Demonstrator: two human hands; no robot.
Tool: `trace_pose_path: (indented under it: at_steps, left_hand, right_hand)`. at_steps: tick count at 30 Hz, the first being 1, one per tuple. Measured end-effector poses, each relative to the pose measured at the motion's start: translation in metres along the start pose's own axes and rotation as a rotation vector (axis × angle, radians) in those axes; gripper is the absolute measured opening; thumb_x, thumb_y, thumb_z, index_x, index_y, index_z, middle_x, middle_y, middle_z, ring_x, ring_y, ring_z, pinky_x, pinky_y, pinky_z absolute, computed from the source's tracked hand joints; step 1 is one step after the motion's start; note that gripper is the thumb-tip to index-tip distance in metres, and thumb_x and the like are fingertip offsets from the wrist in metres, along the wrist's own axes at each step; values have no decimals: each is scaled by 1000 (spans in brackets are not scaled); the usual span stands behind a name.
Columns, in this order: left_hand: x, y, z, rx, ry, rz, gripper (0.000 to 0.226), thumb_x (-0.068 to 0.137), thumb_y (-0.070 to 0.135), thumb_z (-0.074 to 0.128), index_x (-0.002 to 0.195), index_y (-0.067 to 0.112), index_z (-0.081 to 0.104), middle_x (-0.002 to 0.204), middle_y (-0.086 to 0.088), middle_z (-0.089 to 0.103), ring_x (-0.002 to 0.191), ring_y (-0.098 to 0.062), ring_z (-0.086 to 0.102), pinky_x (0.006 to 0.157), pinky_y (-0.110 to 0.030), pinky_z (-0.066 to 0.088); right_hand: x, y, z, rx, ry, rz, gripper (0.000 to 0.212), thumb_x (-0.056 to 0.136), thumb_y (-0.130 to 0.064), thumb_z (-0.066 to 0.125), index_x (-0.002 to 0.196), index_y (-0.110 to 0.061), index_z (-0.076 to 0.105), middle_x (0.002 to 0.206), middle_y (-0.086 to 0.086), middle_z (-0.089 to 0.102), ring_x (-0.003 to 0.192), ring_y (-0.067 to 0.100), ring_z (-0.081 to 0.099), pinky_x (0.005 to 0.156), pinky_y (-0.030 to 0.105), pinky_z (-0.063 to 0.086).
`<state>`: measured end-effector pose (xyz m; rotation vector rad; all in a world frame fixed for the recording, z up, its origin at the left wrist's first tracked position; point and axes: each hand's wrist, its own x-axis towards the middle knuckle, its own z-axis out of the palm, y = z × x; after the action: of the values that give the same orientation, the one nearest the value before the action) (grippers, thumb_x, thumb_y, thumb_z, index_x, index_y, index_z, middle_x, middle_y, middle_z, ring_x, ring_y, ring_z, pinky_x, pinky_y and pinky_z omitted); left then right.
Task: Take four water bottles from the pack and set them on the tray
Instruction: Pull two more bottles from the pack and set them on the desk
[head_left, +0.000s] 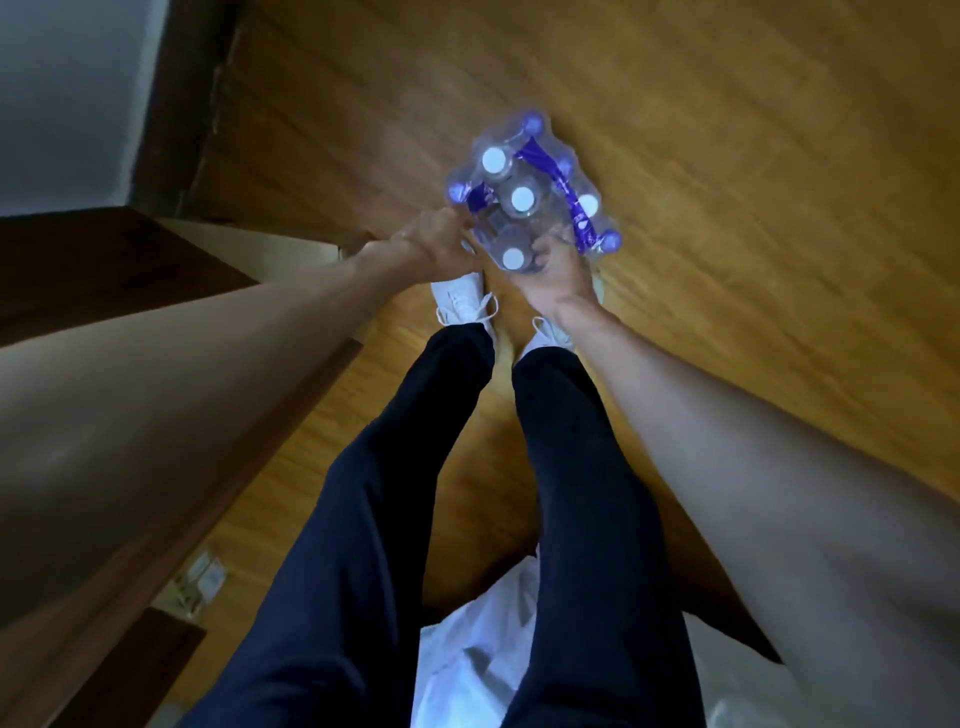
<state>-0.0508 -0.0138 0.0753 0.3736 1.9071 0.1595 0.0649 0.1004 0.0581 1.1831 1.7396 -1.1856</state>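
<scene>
A shrink-wrapped pack of water bottles (530, 192) stands on the wooden floor just beyond my feet, seen from above, with white and purple caps and a purple handle strap. My left hand (426, 244) grips the pack's near-left edge, fingers closed on the plastic wrap. My right hand (558, 270) holds the near-right side, fingers curled around the nearest bottle (514, 258) through the wrap. No tray is in view.
I stand over a wooden floor (727, 156), white shoes (465, 299) right behind the pack. Dark wooden furniture (104, 260) and a lighter board run along the left. A white bag or cloth (467, 665) lies behind my legs. A dark doorframe (176, 104) rises at the upper left.
</scene>
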Motion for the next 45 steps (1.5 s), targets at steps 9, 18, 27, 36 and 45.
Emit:
trace_pose_path:
  at_steps: [9, 18, 27, 36, 45]
  left_hand:
    - [104, -5, 46, 33, 105, 6, 33, 93, 1, 56, 123, -14, 55, 111, -20, 59, 101, -27, 60, 67, -5, 44]
    - [147, 15, 64, -90, 232, 47, 81, 87, 35, 66, 150, 6, 23, 141, -18, 51, 126, -36, 55, 105, -44, 45]
    - [139, 23, 69, 139, 282, 117, 55, 95, 17, 54, 145, 12, 33, 119, -27, 61, 104, -46, 63, 70, -42, 39]
    - [25, 21, 44, 53, 254, 97, 37, 95, 15, 50, 129, 8, 37, 103, -22, 61, 80, -41, 60, 65, -40, 39]
    - [-158, 74, -21, 29, 329, 46, 42, 96, 24, 51, 134, 11, 37, 92, -22, 69, 82, -43, 66, 68, -42, 49]
  right_hand:
    - [69, 21, 42, -108, 31, -2, 47, 81, -39, 75, 119, -13, 68, 118, 15, 71, 115, 35, 65, 92, 38, 54]
    - [104, 19, 63, -168, 157, -16, 55, 83, -39, 73, 126, -9, 57, 118, 15, 71, 114, 36, 67, 90, 40, 53]
    - [93, 28, 47, -77, 248, -49, 63, 81, -29, 77, 134, -9, 50, 127, 18, 65, 121, 39, 60, 95, 43, 52]
    - [8, 4, 8, -208, 259, -55, 60, 86, -35, 75, 128, -2, 50, 115, 19, 70, 108, 36, 67, 79, 34, 48]
    - [-175, -43, -69, -155, 257, -86, 45, 84, -33, 75, 115, -8, 55, 107, 16, 73, 101, 34, 69, 70, 30, 43]
